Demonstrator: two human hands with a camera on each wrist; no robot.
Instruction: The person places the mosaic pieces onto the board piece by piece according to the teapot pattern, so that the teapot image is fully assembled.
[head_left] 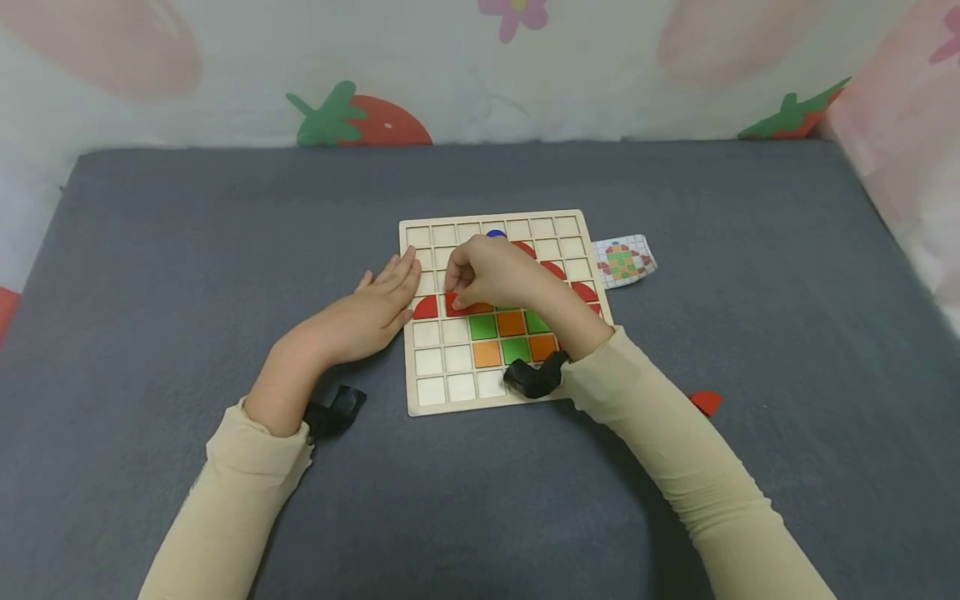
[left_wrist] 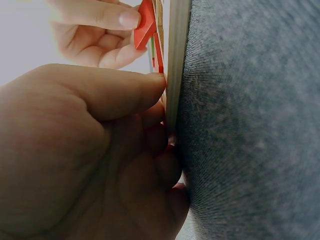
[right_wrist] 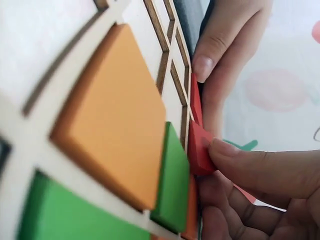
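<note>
On the grey table lies a wooden grid board (head_left: 430, 391) with green, orange, red and blue pieces in some cells. My right hand (head_left: 498, 271) pinches a red piece (right_wrist: 199, 145) between thumb and fingers over a cell in the left part of the board, tilted in the wrist views. Fingers straight, my left hand (head_left: 367, 317) rests along the board's left edge, next to a red quarter-circle piece (head_left: 425, 307) in the leftmost column. Green (head_left: 482, 326) and orange squares (head_left: 487, 354) sit in a checkered block at the centre. The right hand and forearm hide part of the board.
A small pattern card (head_left: 624, 260) lies at the board's right edge, partly under it. One loose red piece (head_left: 706, 402) is on the table beyond the right forearm. Black wrist straps hang near both wrists. A strawberry-printed cloth (head_left: 480, 75) covers the back.
</note>
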